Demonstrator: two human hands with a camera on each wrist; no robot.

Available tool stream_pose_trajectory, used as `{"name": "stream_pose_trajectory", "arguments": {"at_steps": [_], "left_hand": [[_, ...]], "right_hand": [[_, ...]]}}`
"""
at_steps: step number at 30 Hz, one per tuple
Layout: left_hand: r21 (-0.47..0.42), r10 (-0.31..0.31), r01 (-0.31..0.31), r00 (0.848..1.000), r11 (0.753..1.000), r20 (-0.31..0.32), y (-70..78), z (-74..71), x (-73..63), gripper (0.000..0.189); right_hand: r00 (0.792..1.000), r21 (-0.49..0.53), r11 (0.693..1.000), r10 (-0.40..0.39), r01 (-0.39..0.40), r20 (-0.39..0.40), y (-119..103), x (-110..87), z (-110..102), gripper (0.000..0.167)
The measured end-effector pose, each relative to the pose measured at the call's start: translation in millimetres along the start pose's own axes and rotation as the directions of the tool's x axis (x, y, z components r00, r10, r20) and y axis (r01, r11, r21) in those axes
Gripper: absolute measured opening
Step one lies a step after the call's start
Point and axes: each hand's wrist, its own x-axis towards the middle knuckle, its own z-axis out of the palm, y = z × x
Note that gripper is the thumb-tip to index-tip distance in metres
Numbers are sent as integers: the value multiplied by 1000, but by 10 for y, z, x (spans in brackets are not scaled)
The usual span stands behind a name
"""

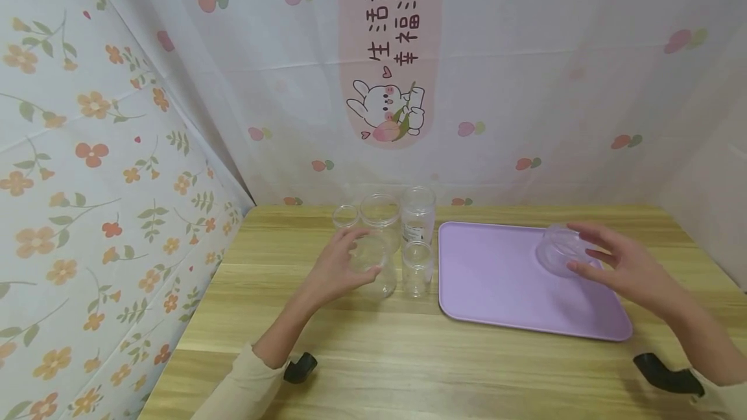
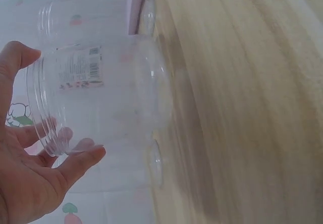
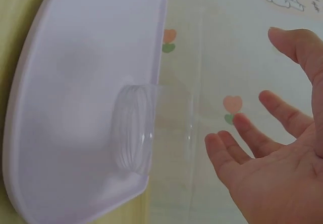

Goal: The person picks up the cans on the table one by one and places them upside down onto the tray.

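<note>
My left hand is at a wide clear plastic jar, its thumb and fingers spread round the threaded rim on opposite sides. A printed label with a barcode shows through that jar in the left wrist view. On the purple tray, at its right part, a second clear jar stands upside down, threaded mouth against the tray. My right hand hovers beside this jar with fingers spread; a gap separates them from it in the right wrist view.
Several more clear jars stand around my left hand: a small one to its right, a tall labelled one behind, a wide one and another at the back. A patterned curtain hangs behind the wooden table.
</note>
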Motion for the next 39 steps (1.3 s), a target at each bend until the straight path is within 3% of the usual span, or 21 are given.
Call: {"name": "stream_pose_trajectory", "arguments": {"at_steps": [6, 15, 23, 32, 39], "left_hand": [[-130, -15, 14, 1000, 991, -4, -41, -22, -43, 64], [-210, -35, 28, 999, 977, -30, -64, -70, -118, 63], [-328, -59, 52, 998, 943, -12, -81, -137, -174, 64], [-393, -80, 59, 996, 918, -38, -80, -187, -193, 61], [-447, -88, 52, 994, 893, -61, -69, -200, -184, 59]], "right_hand": [[1000, 31, 999, 5, -5, -27, -22, -14, 43, 61], [998, 73, 997, 17, -13, -53, -79, -26, 86, 57], [997, 118, 993, 36, -29, -62, -146, -17, 108, 53], [996, 191, 980, -47, 62, -81, -171, 48, 167, 51], [996, 251, 966, -44, 61, -74, -181, 70, 223, 49]]}}
